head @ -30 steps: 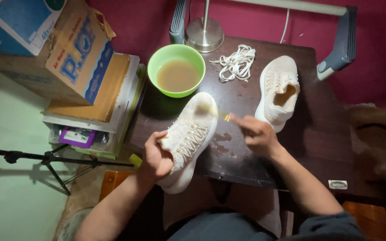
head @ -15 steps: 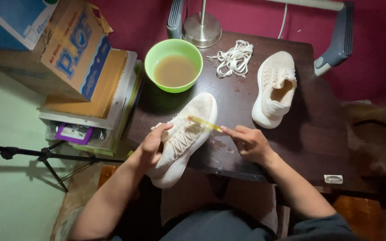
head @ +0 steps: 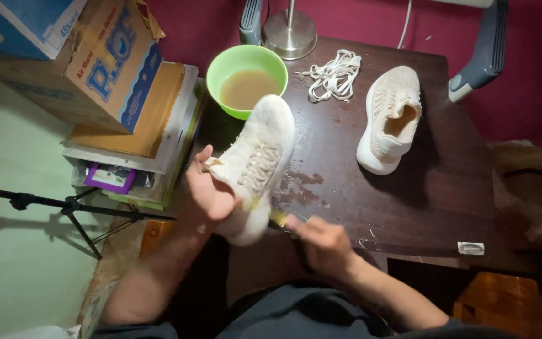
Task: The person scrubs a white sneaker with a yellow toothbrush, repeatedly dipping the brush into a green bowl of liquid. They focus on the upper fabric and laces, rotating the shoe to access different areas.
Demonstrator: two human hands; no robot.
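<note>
Over the table edge, left hand grips tilted sneaker; right hand brushes

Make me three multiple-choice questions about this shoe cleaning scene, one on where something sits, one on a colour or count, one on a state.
1. Where do the loose laces lie?
A. On the table, between bowl and second shoe
B. Inside the bowl
C. On the cardboard box

2. What colour is the bowl?
A. Red
B. Green
C. Blue

3. How is the shoe in the left hand?
A. Laced and flat
B. Unlaced and lifted
C. Sunk in the bowl

Answers: 1 A, the laces rest on the dark table beside the second shoe. 2 B, its rim is bright green. 3 B, its eyelets are empty and the hand holds it up.
</note>
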